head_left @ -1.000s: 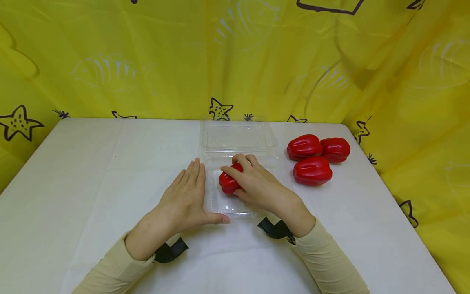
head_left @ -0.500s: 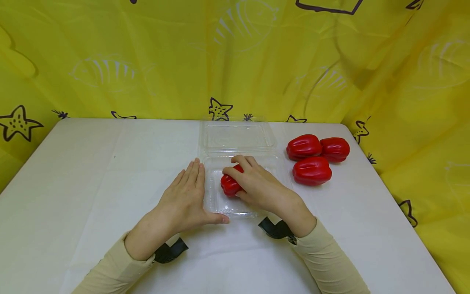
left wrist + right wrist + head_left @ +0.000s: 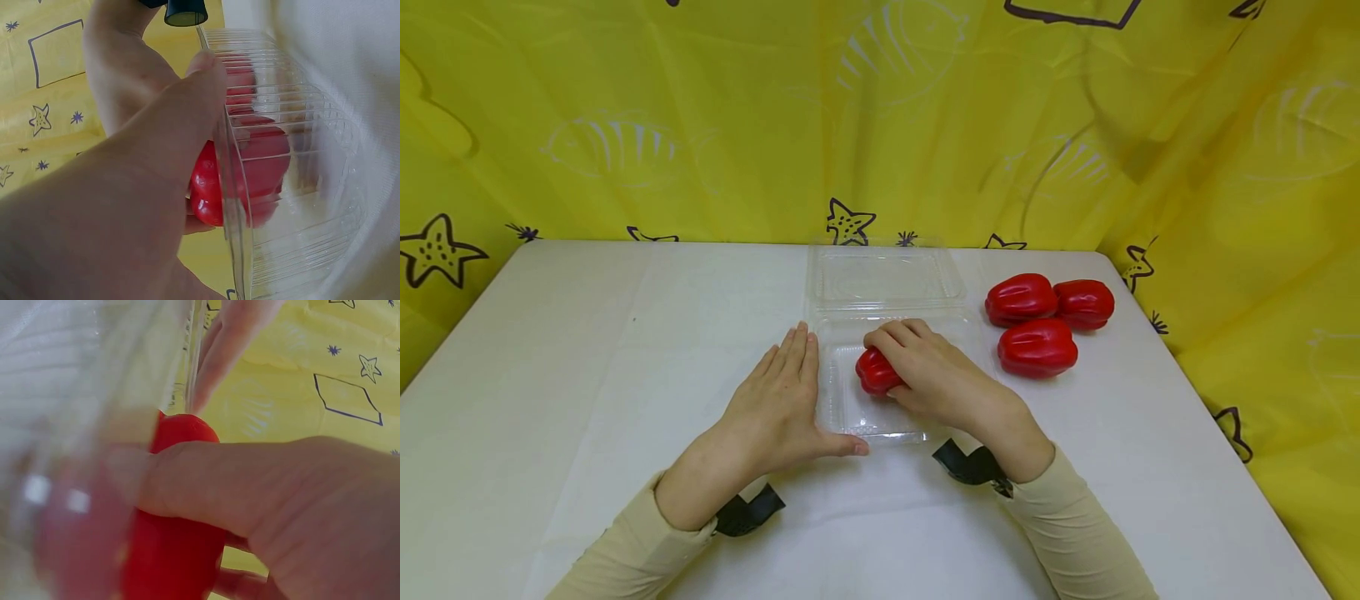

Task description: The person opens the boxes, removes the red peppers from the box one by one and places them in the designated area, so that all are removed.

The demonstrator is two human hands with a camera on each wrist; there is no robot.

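My right hand [image 3: 940, 379] grips a red bell pepper [image 3: 875, 372] from above, inside the base of a clear plastic clamshell container [image 3: 880, 423]. In the left wrist view this pepper [image 3: 209, 194] shows partly above the container's rim and partly through its ribbed wall. My right thumb [image 3: 200, 481] lies across the pepper in the right wrist view. With straight fingers, my left hand [image 3: 771, 408] lies along the container's left side, its thumb reaching along the front edge. The right palm hides the pepper's far end.
Behind the base lies the container's open lid [image 3: 887, 277], flat on the white table [image 3: 587, 375]. To the right, several more red bell peppers [image 3: 1037, 348] sit close together. A yellow patterned curtain [image 3: 737, 125] hangs along the back and sides.
My right hand has shifted slightly right with the pepper, and its fingers have drawn closer together over it. The left hand and the other peppers stay put.
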